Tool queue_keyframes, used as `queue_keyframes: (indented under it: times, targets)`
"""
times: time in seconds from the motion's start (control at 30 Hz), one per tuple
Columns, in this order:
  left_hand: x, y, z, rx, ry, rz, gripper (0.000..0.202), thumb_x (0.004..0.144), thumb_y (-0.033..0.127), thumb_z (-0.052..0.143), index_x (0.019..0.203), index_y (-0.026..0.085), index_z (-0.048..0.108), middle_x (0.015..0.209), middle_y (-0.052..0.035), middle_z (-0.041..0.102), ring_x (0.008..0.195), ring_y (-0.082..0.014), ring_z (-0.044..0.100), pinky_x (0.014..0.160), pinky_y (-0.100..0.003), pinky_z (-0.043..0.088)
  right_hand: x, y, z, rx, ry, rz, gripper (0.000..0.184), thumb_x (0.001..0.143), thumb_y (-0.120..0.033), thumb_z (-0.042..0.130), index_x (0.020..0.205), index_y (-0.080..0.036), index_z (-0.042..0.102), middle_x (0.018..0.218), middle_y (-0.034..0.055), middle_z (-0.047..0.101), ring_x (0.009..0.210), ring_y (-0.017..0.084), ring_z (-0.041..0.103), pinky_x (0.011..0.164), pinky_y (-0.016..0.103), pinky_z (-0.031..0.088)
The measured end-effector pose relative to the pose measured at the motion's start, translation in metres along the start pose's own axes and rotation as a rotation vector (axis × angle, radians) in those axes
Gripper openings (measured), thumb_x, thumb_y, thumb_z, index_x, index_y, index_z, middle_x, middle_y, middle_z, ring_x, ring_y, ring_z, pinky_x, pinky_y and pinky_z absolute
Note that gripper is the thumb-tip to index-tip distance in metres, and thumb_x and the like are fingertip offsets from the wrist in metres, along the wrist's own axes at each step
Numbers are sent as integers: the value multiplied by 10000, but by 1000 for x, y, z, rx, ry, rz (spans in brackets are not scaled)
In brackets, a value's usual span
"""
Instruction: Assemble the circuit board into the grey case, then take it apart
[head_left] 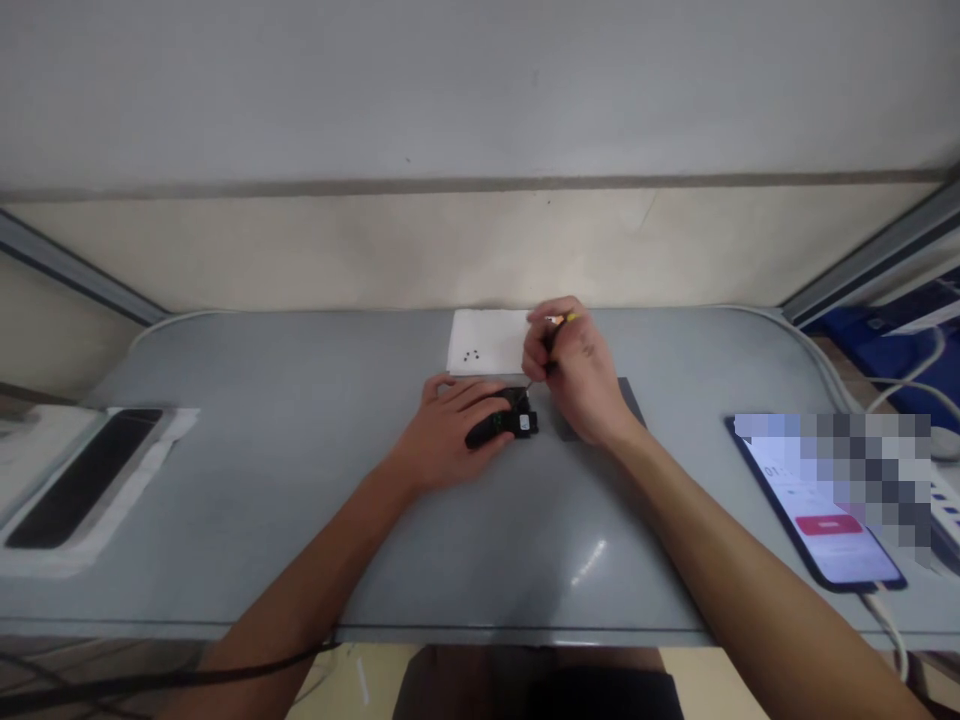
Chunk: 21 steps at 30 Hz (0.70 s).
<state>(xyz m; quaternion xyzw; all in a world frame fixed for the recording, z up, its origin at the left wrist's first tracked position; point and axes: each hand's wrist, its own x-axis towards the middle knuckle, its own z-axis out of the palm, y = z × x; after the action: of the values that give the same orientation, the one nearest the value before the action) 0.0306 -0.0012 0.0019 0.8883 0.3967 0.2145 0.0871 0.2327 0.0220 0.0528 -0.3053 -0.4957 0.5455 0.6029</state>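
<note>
My left hand [448, 428] lies on the grey table [300, 500] and presses down on a small black device [504, 423] with a green part showing inside. My right hand [576, 372] grips a thin screwdriver [553, 335] with a yellow and orange end, its tip pointing down at the top of the device. Just behind the hands lies a white sheet [484, 340] with three tiny dark screws [471, 355] on it. A dark mat [630, 400] shows under my right hand.
A phone [817, 510] with a lit screen and a charging cable lies at the right. At the left a dark phone-like slab [82, 475] rests on white wrapping. White cables [825, 365] and a power strip run along the far right. A wall stands behind.
</note>
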Motion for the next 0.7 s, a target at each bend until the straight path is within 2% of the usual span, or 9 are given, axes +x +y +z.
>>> queue_keyframes:
  times: [0.07, 0.1, 0.2, 0.3, 0.4, 0.5, 0.57, 0.63, 0.7]
  targets:
    - [0, 0, 0, -7, 6, 2, 237, 1020, 413, 636, 1214, 289, 691, 1429, -50, 692, 1300, -266, 650, 1176, -476, 288, 2, -2, -2, 94, -15, 53, 477, 946, -728, 558, 935, -254, 599, 731, -14, 476, 631, 144, 498, 625, 323, 454]
    - [0, 1, 0, -10, 4, 0, 235, 1021, 415, 635, 1211, 289, 692, 1429, -49, 693, 1299, -264, 651, 1175, -474, 287, 3, -3, -3, 125, -20, 75, 463, 945, -709, 575, 915, -248, 605, 776, 1, 505, 675, 150, 532, 657, 327, 477]
    - [0, 1, 1, -11, 0, -9, 231, 1022, 422, 632, 1199, 289, 697, 1429, -50, 694, 1297, -261, 652, 1173, -473, 286, 3, -5, -7, 147, -7, 99, 442, 871, -608, 750, 823, -241, 507, 926, 15, 587, 808, 151, 619, 744, 314, 515]
    - [0, 0, 0, -12, 5, -5, 230, 1021, 416, 638, 1202, 289, 700, 1430, -52, 694, 1289, -258, 656, 1178, -473, 280, 4, -1, -10, 118, 45, 83, 537, 828, -565, 823, 814, -252, 387, 781, -41, 532, 669, 115, 552, 642, 273, 463]
    - [0, 0, -1, -19, 1, 0, 233, 1020, 411, 641, 1211, 291, 701, 1433, -51, 692, 1283, -257, 659, 1182, -474, 275, 6, 3, -11, 93, 80, 26, 453, 887, -618, 741, 875, -267, 455, 655, -71, 389, 562, 106, 407, 553, 261, 371]
    - [0, 1, 0, -26, -12, -20, 227, 1018, 411, 640, 1195, 286, 710, 1431, -59, 693, 1291, -266, 654, 1186, -486, 271, 7, 2, -10, 168, 14, 52, 377, 964, -636, 614, 1009, -261, 598, 749, -25, 482, 649, 125, 485, 628, 285, 440]
    - [1, 1, 2, -45, -20, -26, 233, 1015, 409, 640, 1194, 279, 714, 1440, -66, 688, 1303, -266, 647, 1196, -494, 267, 6, 0, -10, 198, -25, 59, 324, 952, -563, 673, 961, -242, 632, 857, 3, 553, 753, 129, 565, 717, 291, 481]
    - [2, -2, 1, -103, -13, -37, 244, 1005, 408, 651, 1197, 275, 718, 1447, -66, 683, 1327, -264, 632, 1210, -499, 271, 4, -1, -11, 195, -23, 36, 324, 906, -492, 768, 862, -232, 580, 910, 0, 596, 808, 127, 614, 763, 286, 487]
    - [0, -9, -11, -242, 68, -104, 234, 1007, 400, 633, 1172, 262, 727, 1433, -69, 689, 1339, -257, 624, 1206, -491, 325, 2, 1, -12, 155, -10, 11, 392, 905, -494, 776, 817, -235, 495, 818, -27, 592, 727, 115, 601, 714, 278, 465]
